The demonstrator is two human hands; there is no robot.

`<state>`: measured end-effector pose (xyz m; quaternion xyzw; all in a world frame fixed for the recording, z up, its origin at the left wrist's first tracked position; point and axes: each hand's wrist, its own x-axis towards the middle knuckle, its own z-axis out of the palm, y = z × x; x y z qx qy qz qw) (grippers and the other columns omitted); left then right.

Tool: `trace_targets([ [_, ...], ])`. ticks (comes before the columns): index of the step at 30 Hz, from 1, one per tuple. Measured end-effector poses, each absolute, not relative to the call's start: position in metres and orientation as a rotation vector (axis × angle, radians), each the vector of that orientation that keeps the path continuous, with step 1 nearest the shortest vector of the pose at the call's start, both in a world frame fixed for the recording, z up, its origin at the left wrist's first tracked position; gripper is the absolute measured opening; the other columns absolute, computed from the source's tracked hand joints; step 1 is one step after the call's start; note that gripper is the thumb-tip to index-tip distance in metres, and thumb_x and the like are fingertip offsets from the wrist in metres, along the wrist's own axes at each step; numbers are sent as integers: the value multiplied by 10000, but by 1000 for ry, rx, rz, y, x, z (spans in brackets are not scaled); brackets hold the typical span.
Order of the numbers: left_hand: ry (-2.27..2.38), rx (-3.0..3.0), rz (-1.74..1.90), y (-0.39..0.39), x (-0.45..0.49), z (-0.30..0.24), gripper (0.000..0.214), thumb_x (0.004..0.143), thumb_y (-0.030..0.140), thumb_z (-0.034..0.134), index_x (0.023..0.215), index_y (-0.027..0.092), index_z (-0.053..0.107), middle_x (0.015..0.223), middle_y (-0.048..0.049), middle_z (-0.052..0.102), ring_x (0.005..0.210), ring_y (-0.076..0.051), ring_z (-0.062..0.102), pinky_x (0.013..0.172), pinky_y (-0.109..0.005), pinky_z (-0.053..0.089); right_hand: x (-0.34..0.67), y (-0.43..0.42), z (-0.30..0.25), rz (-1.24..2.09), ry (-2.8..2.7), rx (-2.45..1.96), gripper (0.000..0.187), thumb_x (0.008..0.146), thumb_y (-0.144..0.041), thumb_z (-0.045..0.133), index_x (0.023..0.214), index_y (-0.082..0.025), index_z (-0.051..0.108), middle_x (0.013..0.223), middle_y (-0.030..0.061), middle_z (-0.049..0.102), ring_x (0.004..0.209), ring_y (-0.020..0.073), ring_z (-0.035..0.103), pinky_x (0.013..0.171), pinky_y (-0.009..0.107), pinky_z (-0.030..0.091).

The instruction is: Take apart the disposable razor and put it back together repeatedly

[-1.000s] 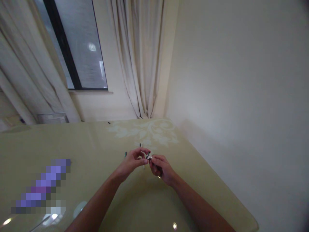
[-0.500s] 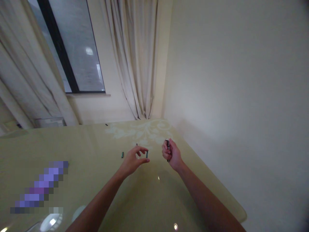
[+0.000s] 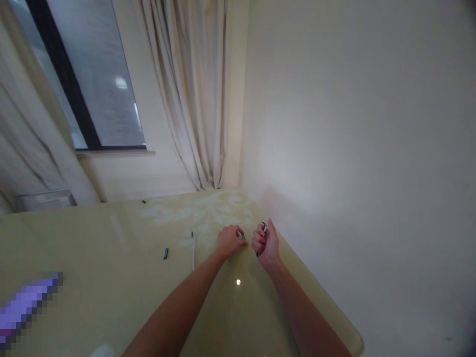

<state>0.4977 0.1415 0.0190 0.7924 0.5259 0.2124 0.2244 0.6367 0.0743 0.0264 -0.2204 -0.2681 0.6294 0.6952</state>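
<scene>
My left hand (image 3: 229,241) is closed in a pinch on a small dark green stick (image 3: 243,237), battery-like in size, held upright between thumb and fingers. Just to its right, my right hand (image 3: 267,246) is wrapped around a dark, narrow object (image 3: 264,226) with a pale strip near its top; the fist hides most of it. The two hands are close but apart, above the table. Another small dark green piece (image 3: 165,254) lies on the tabletop left of my left hand. Between them lies a thin white strip like a cable (image 3: 193,251) with a dark tip.
The glossy yellowish table (image 3: 111,297) runs up to the wall (image 3: 353,148) on the right. A blurred purple item (image 3: 28,302) lies at the left. Near the far edge sits a tiny dark piece (image 3: 144,202). Curtains (image 3: 193,99) hang beyond the table.
My left hand has moved right with the small stick, closer to my right fist. The right fist has tilted slightly. The view has turned right, and the white strip now shows.
</scene>
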Motion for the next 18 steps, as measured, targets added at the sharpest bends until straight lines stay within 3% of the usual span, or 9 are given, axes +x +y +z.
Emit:
trace_targets([
  [5, 1505, 2163, 539, 147, 511, 17, 377, 749, 408, 846, 1098, 277, 785, 1064, -46, 784, 1102, -288, 688, 961, -389, 469, 639, 75, 28, 1374, -571, -490, 657, 788, -700, 765, 618, -232, 337, 464, -142, 249, 371, 34, 85, 313, 152, 153],
  [10, 1420, 2210, 559, 141, 500, 17, 579, 713, 359, 876, 1264, 245, 741, 1109, -69, 776, 1088, -280, 688, 956, -365, 482, 642, 73, 27, 1377, -555, -515, 673, 764, -701, 781, 616, -236, 318, 453, -143, 253, 364, 35, 89, 305, 157, 159],
  [12, 1345, 2252, 585, 136, 476, 22, 556, 702, 323, 878, 1239, 252, 753, 1112, -57, 775, 1064, -260, 684, 951, -341, 484, 642, 72, 26, 1386, -563, -519, 684, 751, -698, 794, 615, -234, 310, 453, -143, 245, 364, 34, 88, 304, 157, 159],
  [15, 1286, 2283, 616, 131, 411, 31, 336, 765, 339, 805, 1091, 262, 796, 1065, -45, 777, 948, -233, 686, 895, -328, 505, 638, 70, 28, 1410, -594, -521, 689, 760, -701, 790, 621, -234, 302, 464, -141, 232, 368, 34, 87, 310, 155, 148],
  [18, 1380, 2258, 652, 136, 325, 34, 373, 770, 391, 747, 1105, 232, 792, 1072, -86, 770, 924, -272, 682, 880, -379, 523, 625, 67, 31, 1440, -639, -533, 683, 762, -708, 788, 627, -234, 315, 479, -141, 227, 382, 32, 75, 324, 160, 130],
])
